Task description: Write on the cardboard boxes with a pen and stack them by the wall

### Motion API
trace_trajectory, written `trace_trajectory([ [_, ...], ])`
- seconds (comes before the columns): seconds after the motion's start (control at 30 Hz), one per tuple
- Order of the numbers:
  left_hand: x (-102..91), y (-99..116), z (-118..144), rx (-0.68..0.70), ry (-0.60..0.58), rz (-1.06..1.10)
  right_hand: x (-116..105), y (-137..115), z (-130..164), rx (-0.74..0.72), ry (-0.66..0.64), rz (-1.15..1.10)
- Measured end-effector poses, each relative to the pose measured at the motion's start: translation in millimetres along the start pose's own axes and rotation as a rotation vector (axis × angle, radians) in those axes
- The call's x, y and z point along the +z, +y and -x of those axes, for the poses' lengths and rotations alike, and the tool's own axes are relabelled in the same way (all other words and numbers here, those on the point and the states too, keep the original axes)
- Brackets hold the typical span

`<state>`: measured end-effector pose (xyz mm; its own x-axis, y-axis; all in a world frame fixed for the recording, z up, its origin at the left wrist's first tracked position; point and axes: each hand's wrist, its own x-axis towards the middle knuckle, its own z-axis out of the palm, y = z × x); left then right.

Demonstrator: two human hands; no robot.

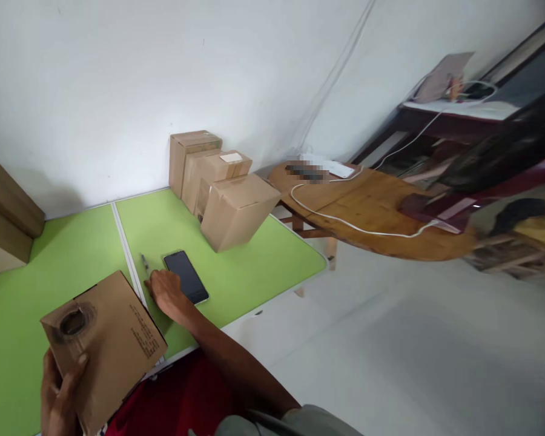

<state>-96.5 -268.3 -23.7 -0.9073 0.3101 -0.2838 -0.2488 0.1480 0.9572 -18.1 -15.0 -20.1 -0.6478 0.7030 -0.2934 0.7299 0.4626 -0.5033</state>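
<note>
My left hand (pixel 61 390) grips the lower left edge of a cardboard box (pixel 113 339), its thumb lying over the top face. The box is tilted above the green table's near edge. Its face bears a dark, smudged round patch at one corner and small printed text at the opposite side. Past the box, my right hand (pixel 166 292) is down at the tabletop, its fingers closed on the near end of a pen (pixel 145 264). A dark-screened smartphone (pixel 187 277) lies flat just to the right of that hand.
Several closed cardboard boxes (pixel 238 209) stand by the wall on the green table (pixel 272 260); more boxes (pixel 9 212) are at far left. To the right, a wooden table (pixel 367 206) carries a white cable (pixel 336 219), a white power strip (pixel 333 166) and a dark red object (pixel 436 212).
</note>
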Motion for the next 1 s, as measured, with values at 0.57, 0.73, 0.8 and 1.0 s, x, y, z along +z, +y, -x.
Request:
trace_trajectory([
  [0.57, 46.2, -8.1, -37.8, 0.079, -0.087, 0.171, -18.0, 80.2, 42.5, 0.281, 0.221, -0.122],
  [0.73, 70.4, -9.0, -54.8, 0.164, -0.141, 0.215, -7.7, 99.5, 33.1, 0.245, 0.226, -0.441],
  [0.8, 77.2, -9.5, -62.7, 0.197, -0.166, 0.224, -6.2, 108.4, 40.6, 0.195, 0.227, -0.611],
  [1.0, 90.9, -11.1, -75.9, 0.27, -0.261, 0.216, -17.7, 120.5, 83.2, 0.018, 0.147, -1.166],
])
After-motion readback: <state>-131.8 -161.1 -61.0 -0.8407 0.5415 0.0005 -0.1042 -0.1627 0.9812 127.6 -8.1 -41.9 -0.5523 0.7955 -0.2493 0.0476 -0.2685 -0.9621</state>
